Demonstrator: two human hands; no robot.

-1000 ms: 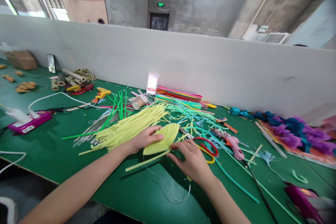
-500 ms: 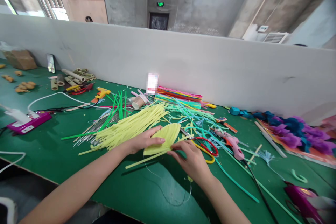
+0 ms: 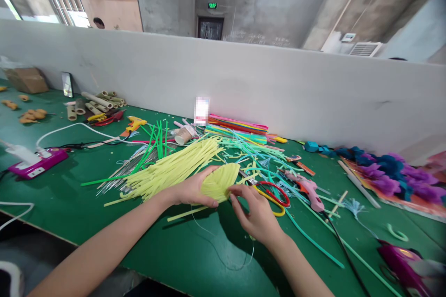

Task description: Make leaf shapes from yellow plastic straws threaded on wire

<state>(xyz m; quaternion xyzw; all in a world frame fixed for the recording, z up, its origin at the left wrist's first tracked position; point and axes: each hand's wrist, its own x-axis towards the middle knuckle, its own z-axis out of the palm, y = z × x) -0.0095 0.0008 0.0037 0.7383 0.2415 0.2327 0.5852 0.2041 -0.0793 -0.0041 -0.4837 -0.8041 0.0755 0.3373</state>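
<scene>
A flat yellow leaf-shaped piece made of pipe cleaners (image 3: 220,180) is lifted slightly off the green table (image 3: 69,199). My left hand (image 3: 193,189) is closed on the piece from the left, thumb underneath. My right hand (image 3: 256,213) pinches the lower right edge of the piece with its fingertips. A yellow stem (image 3: 183,214) sticks out to the lower left, and a thin wire (image 3: 223,253) trails from the piece over the table. A pile of loose yellow pipe cleaners (image 3: 167,169) lies just behind my left hand.
Red and yellow scissors (image 3: 273,195) and a pink glue gun (image 3: 308,191) lie right of my hands. Green and coloured sticks (image 3: 240,132) spread behind. A magenta glue gun (image 3: 402,260) sits near right, a pink power strip (image 3: 36,162) left. A grey partition (image 3: 278,88) bounds the table.
My left hand has shifted from lying on top of the yellow piece to gripping it from the side and tilting it up. My right hand moved up to pinch its edge.
</scene>
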